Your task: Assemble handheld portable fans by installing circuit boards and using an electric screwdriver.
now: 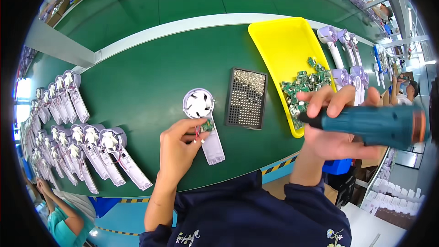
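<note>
My left hand [176,148] pinches a small green circuit board [207,125] at the upper part of a fan handle. Red wires and small white connectors hang by its fingertips. The white-and-lilac handheld fan housing [213,148] lies on the green table, its round fan head away from me and its handle toward me. In my right hand [327,144] is a teal electric screwdriver [366,124], held roughly level with its black nose pointing left, over the near end of the yellow tray. A black screw holder [247,127] with many small screws stands between the fan and that tray.
The yellow tray [272,29] holds a heap of green circuit boards [307,82]. Rows of similar fan housings [112,142] lie at left, and more fans [330,36] at right. A white rail [183,22] runs along the far side. Another person [68,222] is at lower left.
</note>
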Available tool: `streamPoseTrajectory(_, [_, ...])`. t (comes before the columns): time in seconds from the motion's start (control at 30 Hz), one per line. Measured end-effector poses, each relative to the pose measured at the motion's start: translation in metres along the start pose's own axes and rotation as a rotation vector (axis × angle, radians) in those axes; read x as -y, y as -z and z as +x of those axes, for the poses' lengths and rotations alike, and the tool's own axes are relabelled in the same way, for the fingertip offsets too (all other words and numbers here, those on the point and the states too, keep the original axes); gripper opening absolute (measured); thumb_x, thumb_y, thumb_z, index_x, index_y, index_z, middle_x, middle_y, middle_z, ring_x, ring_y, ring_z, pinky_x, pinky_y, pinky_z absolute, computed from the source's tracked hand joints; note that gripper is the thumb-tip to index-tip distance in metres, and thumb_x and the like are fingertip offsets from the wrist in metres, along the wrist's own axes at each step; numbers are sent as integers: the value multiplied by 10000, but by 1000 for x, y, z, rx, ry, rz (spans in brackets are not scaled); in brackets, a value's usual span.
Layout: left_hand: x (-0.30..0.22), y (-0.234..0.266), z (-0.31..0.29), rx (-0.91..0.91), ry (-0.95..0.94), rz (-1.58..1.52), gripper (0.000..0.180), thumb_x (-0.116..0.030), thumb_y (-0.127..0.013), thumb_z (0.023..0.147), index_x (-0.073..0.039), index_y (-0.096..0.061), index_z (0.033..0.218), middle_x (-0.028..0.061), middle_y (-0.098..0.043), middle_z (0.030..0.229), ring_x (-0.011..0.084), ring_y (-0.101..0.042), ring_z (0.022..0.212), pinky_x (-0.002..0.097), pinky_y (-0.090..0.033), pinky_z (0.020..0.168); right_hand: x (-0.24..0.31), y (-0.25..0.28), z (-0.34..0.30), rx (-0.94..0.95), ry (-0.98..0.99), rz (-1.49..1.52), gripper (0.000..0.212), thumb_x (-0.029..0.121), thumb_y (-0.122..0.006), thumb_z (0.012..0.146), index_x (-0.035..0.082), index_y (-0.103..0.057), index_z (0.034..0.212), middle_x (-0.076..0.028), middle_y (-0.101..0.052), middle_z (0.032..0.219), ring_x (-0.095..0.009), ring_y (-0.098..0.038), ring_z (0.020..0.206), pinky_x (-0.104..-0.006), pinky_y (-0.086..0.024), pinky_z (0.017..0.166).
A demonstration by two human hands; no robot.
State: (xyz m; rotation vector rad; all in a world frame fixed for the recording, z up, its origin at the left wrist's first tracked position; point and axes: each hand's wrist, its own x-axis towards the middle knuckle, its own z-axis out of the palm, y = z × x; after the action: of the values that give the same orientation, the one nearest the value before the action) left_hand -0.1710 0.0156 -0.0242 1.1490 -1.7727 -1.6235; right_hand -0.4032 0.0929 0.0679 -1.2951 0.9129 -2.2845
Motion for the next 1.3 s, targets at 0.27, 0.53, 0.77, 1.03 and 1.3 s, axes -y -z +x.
streamPoseTrajectory(0.27, [-2, -14, 16, -25, 4, -55, 307, 101, -721, 785, 19, -683, 1078, 121, -677, 1031, 179, -704, 875, 259, -591, 729, -64, 32, -23, -169, -7, 115, 1019, 963, -282, 697, 31, -496, 1048, -84, -479, 641, -169, -421, 465, -284, -368, 405])
streamPoseTrajectory(0.53, [3, -13, 19, -28, 37, -97, 307, 108, -729, 773, 31, -684, 1067, 113, -657, 1055, 160, -688, 879, 236, -586, 725, -80, 34, -32, -135, -129, 212, 1035, 985, -255, 664, 15, -487, 939, -88, -475, 602, -169, -419, 453, -282, -385, 400])
streamPoseTrajectory(0.77, [1, -12, 18, -26, 63, -103, 308, 99, -736, 770, 24, -689, 1065, 106, -656, 1042, 155, -686, 877, 233, -583, 722, -84, 33, -32, -153, -129, 162, 1015, 980, -242, 675, 24, -478, 921, -80, -455, 572, -162, -404, 433, -276, -376, 385])
streamPoseTrajectory(1.03, [1, -14, 19, -28, 47, -107, 310, 98, -736, 767, 23, -691, 1064, 94, -654, 1016, 150, -684, 870, 234, -582, 725, -89, 37, -35, -127, -146, 141, 1004, 975, -227, 683, 31, -472, 922, -75, -458, 573, -158, -410, 434, -283, -380, 390])
streamPoseTrajectory(1.3, [1, -14, 19, -45, 28, -126, 303, 96, -734, 768, 21, -688, 1058, 99, -664, 1012, 157, -688, 857, 247, -589, 721, -84, 35, -37, -12, -135, 79, 943, 948, -290, 719, 49, -477, 932, -62, -459, 663, -154, -431, 503, -280, -361, 415])
